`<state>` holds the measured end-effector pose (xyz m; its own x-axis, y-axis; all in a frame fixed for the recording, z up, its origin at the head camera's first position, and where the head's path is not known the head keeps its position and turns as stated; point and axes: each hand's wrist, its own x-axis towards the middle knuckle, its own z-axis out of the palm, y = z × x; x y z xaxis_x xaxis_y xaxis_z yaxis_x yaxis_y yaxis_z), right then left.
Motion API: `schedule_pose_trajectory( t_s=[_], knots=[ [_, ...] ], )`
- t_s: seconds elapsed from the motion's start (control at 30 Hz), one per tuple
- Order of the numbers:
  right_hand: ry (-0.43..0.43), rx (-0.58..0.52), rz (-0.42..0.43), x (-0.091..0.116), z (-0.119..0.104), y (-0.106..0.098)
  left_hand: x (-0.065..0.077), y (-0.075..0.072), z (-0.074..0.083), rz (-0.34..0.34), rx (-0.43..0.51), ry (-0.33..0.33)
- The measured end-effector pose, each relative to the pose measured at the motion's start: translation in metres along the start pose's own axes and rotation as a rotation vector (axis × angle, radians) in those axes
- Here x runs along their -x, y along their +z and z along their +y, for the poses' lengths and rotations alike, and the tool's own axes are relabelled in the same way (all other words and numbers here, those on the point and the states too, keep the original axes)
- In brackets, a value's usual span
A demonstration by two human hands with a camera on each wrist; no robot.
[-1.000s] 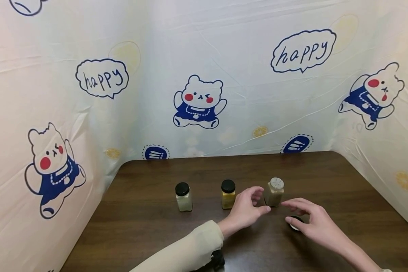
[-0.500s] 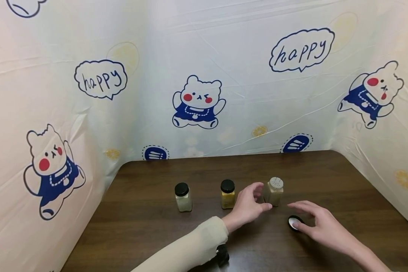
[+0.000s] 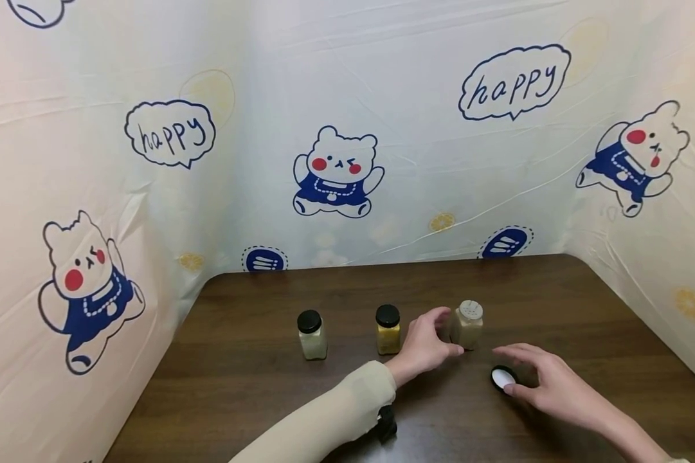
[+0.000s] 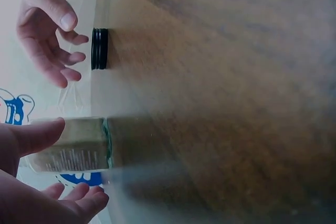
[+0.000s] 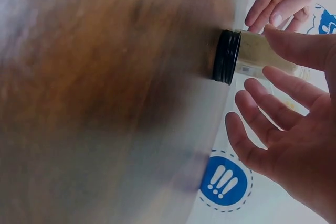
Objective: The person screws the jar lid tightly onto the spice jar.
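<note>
Left jar: a square-sided clear jar with pale contents and a round black cap (image 3: pixel 312 341) is standing upright on the dark brown wood-grain table (image 3: pixel 237 386).
Sleeve: a cream cloth sleeve (image 3: pixel 330 411) is covering the left forearm; a small black object (image 3: pixel 387 422) is showing beneath its cuff.
Middle jar: a square-sided jar with yellow contents and a round black cap (image 3: pixel 388 337) is standing upright, just beside the left hand.
Left hand: the left hand (image 3: pixel 425 344) is bracketing the shaker jar, thumb on one side, fingers on the other; the fingers are lying released and loosely curved. Thumb contact: cannot tell.
Shaker jar: a square-sided clear jar with beige contents and a whitish perforated top (image 3: pixel 469 326) is standing upright between the hands.
Loose lid: a round black lid with a white inner face (image 3: pixel 503 378) is lying white side up, nearer me than the shaker jar.
Right hand: the right hand (image 3: pixel 552 384) is hovering beside the loose lid, fingers released and spread.
</note>
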<state>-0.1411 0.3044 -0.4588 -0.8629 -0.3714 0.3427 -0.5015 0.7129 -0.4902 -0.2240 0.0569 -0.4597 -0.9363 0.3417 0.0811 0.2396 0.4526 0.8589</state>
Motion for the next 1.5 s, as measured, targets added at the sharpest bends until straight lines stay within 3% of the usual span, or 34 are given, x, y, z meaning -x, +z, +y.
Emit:
schedule_pose_trajectory(
  t_s=[0.17,0.7,0.97,1.5],
  knots=[
    [-0.01,-0.001,-0.01,0.0,0.003,-0.001,-0.007,0.003,0.002,-0.01,-0.031,0.021],
    [-0.024,0.011,-0.092,-0.001,0.009,-0.001,-0.02,0.003,0.001,-0.041,-0.031,0.001],
    [-0.006,0.081,-0.12,-0.004,0.008,0.0,-0.023,0.007,0.0,-0.039,-0.067,-0.008],
    [-0.027,0.093,-0.116,-0.005,0.01,0.001,-0.034,0.01,-0.004,-0.082,-0.09,0.008]
  ],
)
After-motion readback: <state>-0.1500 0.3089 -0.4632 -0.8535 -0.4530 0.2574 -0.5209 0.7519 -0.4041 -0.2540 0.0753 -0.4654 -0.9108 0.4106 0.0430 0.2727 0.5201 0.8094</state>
